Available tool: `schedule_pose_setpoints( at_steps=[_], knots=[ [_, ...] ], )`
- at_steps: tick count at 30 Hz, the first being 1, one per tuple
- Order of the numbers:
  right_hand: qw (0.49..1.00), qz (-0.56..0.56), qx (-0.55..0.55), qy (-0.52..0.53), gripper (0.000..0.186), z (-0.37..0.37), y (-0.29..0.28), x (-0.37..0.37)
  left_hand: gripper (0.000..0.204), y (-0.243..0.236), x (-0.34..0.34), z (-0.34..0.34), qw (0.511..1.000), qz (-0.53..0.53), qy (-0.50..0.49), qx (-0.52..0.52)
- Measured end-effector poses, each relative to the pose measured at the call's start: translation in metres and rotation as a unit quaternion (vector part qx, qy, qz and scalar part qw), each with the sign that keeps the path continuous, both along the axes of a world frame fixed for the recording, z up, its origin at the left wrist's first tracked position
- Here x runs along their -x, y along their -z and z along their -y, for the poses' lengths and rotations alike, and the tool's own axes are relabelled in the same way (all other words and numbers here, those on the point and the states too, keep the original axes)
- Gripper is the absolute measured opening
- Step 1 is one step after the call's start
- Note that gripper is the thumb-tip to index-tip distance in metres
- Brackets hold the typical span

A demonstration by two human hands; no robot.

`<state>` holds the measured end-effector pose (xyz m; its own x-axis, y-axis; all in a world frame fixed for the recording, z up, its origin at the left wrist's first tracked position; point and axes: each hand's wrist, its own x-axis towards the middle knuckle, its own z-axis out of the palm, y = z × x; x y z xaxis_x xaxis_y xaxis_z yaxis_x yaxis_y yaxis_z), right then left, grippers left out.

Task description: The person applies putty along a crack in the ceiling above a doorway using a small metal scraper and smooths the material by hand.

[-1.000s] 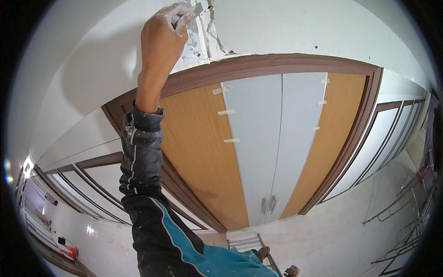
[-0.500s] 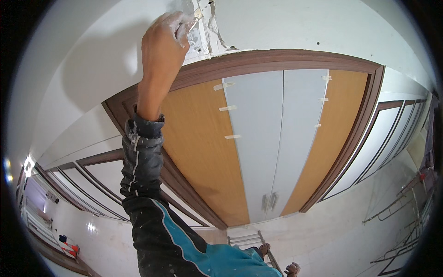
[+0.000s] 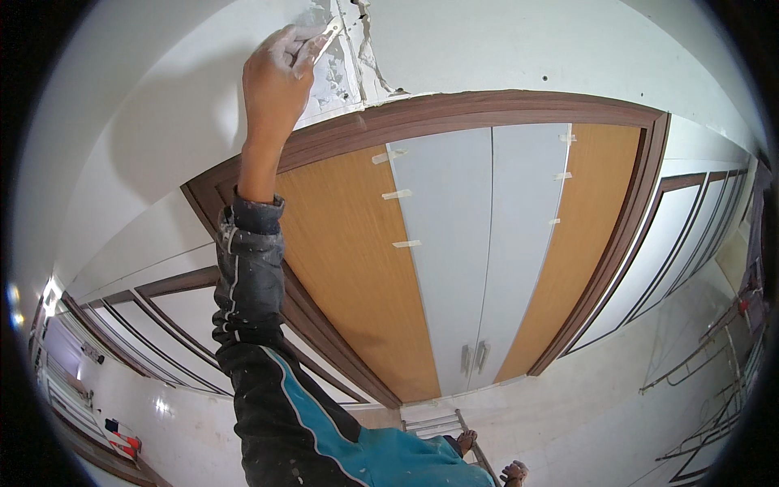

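My left hand is raised high against the wall, its fingers closed and coated with white powder. It grips a small flat scraper, pale, with a dark spot near its upper end; the rest is partly hidden by the fingers. The tool lies over a rough patch of wall, where grey shows through chipped white plaster. Just right of it, a jagged crack runs down the wall toward the brown frame. My left arm wears a black dusty sleeve with a teal panel. My right hand is not in view.
Below the patch is a brown door frame around wooden panels and pale grey doors with tape strips. My bare feet are by a metal ladder far below. Metal scaffold frames stand at the right.
My left hand has shifted slightly left and down with the scraper, whose angle has changed. More of the chipped patch beside the fingers shows. The view has moved a little.
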<state>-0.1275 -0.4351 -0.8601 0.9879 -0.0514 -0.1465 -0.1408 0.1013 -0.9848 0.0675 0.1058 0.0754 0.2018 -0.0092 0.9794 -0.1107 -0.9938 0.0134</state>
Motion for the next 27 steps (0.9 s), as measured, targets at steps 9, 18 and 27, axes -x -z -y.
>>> schedule_pose_setpoints(
  at_steps=[9,18,27],
  knots=[
    [0.966,-0.227,-0.104,0.069,0.029,-0.002,-0.017,-0.002,0.018,0.032,0.008,0.015,0.997,-0.015,-0.038,-0.068],
    [0.960,-0.248,-0.107,0.073,0.031,-0.002,-0.017,-0.007,0.012,0.049,0.007,0.016,0.996,0.017,-0.052,-0.071],
    [0.952,-0.275,-0.115,0.075,0.033,-0.005,-0.012,-0.011,0.014,0.053,0.013,0.022,0.998,-0.017,-0.053,-0.038]
  ],
)
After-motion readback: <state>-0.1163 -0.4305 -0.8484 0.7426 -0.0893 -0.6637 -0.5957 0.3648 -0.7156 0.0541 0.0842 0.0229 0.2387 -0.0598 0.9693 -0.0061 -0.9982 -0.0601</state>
